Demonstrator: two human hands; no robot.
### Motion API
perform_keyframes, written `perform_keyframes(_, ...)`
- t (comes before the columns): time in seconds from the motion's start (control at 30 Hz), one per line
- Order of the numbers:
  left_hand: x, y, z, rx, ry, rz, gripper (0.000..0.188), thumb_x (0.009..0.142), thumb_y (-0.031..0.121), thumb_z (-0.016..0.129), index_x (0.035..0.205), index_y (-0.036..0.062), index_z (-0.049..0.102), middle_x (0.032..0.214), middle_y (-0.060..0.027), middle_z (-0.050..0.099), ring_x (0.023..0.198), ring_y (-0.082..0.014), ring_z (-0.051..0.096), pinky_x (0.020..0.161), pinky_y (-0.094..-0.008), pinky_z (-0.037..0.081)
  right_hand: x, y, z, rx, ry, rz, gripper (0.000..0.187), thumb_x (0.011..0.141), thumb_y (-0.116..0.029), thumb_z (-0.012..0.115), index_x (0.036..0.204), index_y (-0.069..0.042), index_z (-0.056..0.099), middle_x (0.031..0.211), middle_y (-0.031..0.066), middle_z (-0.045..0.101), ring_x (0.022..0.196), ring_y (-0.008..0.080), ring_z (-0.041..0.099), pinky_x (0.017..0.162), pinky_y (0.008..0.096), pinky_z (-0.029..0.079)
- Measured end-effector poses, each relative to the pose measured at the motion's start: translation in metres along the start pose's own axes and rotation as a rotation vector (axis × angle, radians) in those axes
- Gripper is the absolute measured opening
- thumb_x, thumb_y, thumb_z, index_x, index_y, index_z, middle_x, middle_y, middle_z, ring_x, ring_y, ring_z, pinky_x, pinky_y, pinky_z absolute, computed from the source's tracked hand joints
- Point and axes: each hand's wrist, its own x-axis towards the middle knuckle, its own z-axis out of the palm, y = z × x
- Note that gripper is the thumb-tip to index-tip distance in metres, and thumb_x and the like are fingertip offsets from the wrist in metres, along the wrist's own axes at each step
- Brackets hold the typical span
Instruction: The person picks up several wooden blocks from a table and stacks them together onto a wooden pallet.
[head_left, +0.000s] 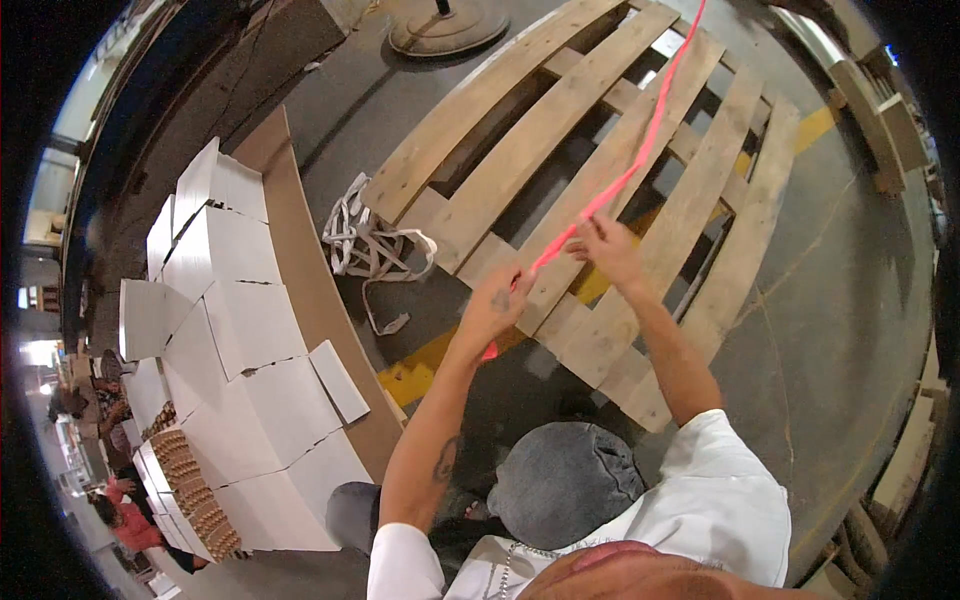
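Note:
A bright pink strap point(650, 140) runs from the top edge, over a wooden pallet point(540, 140), down to my hands. My left hand point(495, 305) is closed round its near part, with a short tail end showing below the wrist. Farther along to the right, my right hand point(608, 248) has its bent fingers loosely on the strap. How tightly they pinch it is hard to see. Between the two hands the strap looks taut and slightly twisted. The pallet lies flat on the floor, just beyond my hands.
White boxes point(240, 300) stand stacked at left beside a brown cardboard sheet point(310, 270). A tangle of pale strapping point(360, 235) lies by the pallet's left corner. A round stand base point(448, 32) is at the top. Planks point(905, 455) line the right side. A person in red point(130, 520) is far left.

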Motion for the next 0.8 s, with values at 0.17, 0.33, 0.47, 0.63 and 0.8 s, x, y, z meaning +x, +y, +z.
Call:
perform_keyframes(0.17,-0.029,-0.039,-0.030,-0.033,0.082,-0.116,0.021,0.093,0.021,0.056,0.088,0.0006,0.058,0.067,-0.0141,0.051,0.059,-0.0213,0.049,0.058,-0.0327,0.043,0.002,0.024,0.038,0.009,-0.113,-0.057,0.039,0.096,-0.027,0.054,0.119,0.003,0.055,0.094,0.0117,0.066,0.081,0.0214,0.067,0.070,0.0309,0.053)
perform_keyframes(0.33,-0.059,-0.094,-0.035,0.106,0.312,-0.279,0.020,0.093,0.020,0.055,0.091,0.0005,0.060,0.072,-0.0161,0.059,0.062,-0.0259,0.056,0.061,-0.0332,0.045,0.001,0.055,0.042,-0.363,0.080,-0.184,0.038,0.094,-0.022,0.055,0.122,0.003,0.053,0.102,0.0157,0.065,0.086,0.0299,0.065,0.076,0.0378,0.051)
perform_keyframes(0.47,-0.090,-0.129,-0.024,0.101,0.195,-0.539,0.025,0.093,0.025,0.056,0.100,0.0014,0.061,0.080,-0.0141,0.060,0.071,-0.0269,0.057,0.066,-0.0358,0.045,-0.008,0.083,0.049,-0.800,0.207,-0.597,0.033,0.092,-0.019,0.054,0.119,0.001,0.054,0.122,0.0188,0.056,0.110,0.0365,0.053,0.093,0.0443,0.042)
perform_keyframes(0.63,-0.130,-0.155,0.007,0.299,0.126,-0.504,0.021,0.089,0.021,0.057,0.100,0.0042,0.062,0.096,-0.0182,0.063,0.091,-0.0389,0.059,0.077,-0.0447,0.047,-0.010,0.095,0.062,-0.943,0.138,-0.685,0.033,0.092,-0.018,0.053,0.121,-0.001,0.052,0.132,0.0168,0.050,0.119,0.0358,0.047,0.100,0.0441,0.034)
perform_keyframes(0.8,-0.189,-0.220,0.034,0.381,0.213,-0.811,0.013,0.077,0.007,0.062,0.088,0.0004,0.060,0.092,-0.0184,0.063,0.089,-0.0395,0.061,0.076,-0.0470,0.049,-0.013,0.093,0.080,-0.960,0.124,-0.759,0.034,0.096,-0.020,0.050,0.125,-0.003,0.050,0.132,0.0154,0.049,0.121,0.0356,0.044,0.101,0.0449,0.032)
